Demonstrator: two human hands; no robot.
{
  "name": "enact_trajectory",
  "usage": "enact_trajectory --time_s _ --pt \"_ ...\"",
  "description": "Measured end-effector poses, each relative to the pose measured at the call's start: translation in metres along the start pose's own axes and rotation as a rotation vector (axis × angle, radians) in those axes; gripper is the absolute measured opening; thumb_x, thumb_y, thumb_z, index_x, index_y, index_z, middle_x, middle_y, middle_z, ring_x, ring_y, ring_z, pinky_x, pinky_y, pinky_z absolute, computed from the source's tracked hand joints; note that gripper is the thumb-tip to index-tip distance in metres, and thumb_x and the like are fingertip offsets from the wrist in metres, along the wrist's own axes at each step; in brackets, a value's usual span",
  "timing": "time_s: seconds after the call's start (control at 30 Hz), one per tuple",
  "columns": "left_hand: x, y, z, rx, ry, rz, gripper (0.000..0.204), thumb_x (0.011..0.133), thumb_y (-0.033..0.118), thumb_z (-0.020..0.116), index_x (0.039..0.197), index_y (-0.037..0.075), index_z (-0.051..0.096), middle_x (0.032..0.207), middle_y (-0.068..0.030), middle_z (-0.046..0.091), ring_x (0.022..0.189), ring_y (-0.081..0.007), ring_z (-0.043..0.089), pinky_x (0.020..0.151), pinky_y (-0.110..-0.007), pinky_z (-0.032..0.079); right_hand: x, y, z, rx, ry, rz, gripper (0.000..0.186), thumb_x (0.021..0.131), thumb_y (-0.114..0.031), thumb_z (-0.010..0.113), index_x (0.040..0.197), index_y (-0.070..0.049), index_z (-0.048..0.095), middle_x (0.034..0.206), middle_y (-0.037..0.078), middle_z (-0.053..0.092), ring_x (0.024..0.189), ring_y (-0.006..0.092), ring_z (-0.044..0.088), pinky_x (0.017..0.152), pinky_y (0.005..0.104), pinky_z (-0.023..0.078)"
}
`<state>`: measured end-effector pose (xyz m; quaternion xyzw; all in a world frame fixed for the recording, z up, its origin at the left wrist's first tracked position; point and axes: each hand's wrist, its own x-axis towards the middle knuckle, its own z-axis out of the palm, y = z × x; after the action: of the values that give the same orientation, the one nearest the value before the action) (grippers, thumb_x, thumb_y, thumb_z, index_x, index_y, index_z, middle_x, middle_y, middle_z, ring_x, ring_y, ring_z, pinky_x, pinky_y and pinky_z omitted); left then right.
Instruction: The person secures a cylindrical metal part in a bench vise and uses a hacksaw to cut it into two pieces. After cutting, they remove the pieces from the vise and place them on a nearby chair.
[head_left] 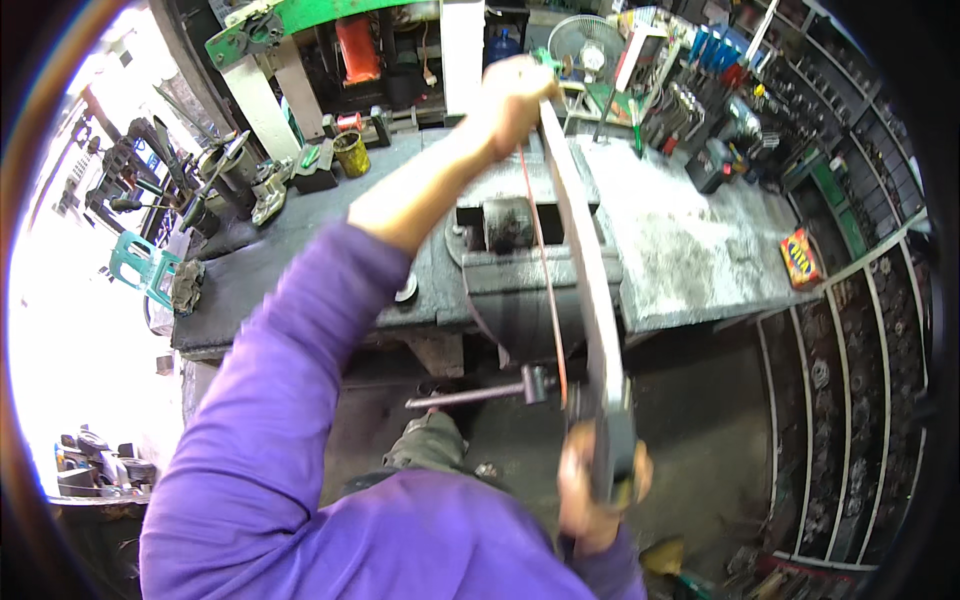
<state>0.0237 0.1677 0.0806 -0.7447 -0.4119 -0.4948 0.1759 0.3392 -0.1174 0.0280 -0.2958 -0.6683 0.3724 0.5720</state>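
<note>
Left hand (pixel 513 95) reaches forward, right hand (pixel 585 502) sits near the body (pixel 440 535), both with fingers (pixel 577 460) wrapped around the hacksaw (pixel 581 240).

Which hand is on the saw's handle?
The right hand, wrapped around the dark handle of the hacksaw; the left hand grips its far end.
</note>
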Motion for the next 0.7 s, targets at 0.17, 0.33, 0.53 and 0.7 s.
enact_trajectory --time_s 0.17,0.33,0.53,0.7 --pt "0.078 -0.104 0.025 -0.569 -0.041 -0.735 0.021 0.095 0.005 0.052 0.103 0.007 0.071 0.077 -0.0056 0.065 0.062 -0.0222 0.062 0.066 -0.039 0.052 0.067 0.067 0.043 0.173 -0.004 0.162 0.014 0.089 -0.005 0.076 0.088 -0.002 0.062 0.071 0.003 0.061 0.063 0.0092 0.057 0.060 0.0277 0.048" --pt "0.000 0.015 -0.004 0.107 0.107 0.089 0.009 0.087 0.002 0.062 0.093 0.003 0.069 0.086 -0.0130 0.066 0.080 -0.0265 0.066 0.074 -0.036 0.053 -0.024 0.018 -0.007 -0.088 -0.043 0.029 0.016 0.077 0.000 0.076 0.085 -0.004 0.062 0.071 0.006 0.061 0.060 0.0223 0.061 0.058 0.0336 0.049" --pt "-0.005 0.017 -0.001 0.060 0.083 0.090 0.009 0.083 0.001 0.065 0.091 0.004 0.069 0.088 -0.0127 0.066 0.085 -0.0265 0.066 0.076 -0.036 0.053 -0.011 -0.004 0.005 0.024 0.013 -0.028 0.015 0.079 -0.002 0.072 0.085 -0.004 0.059 0.070 0.008 0.061 0.060 0.0195 0.061 0.061 0.0330 0.052" --pt "0.086 -0.120 -0.002 -0.892 0.055 -0.941 0.017 0.085 0.025 0.067 0.089 0.009 0.068 0.070 -0.0035 0.060 0.077 -0.0179 0.065 0.076 -0.036 0.054 0.081 0.069 0.047 0.020 -0.047 0.006 0.009 0.090 -0.004 0.072 0.094 0.000 0.065 0.082 0.004 0.066 0.072 0.0108 0.062 0.066 0.0287 0.050"
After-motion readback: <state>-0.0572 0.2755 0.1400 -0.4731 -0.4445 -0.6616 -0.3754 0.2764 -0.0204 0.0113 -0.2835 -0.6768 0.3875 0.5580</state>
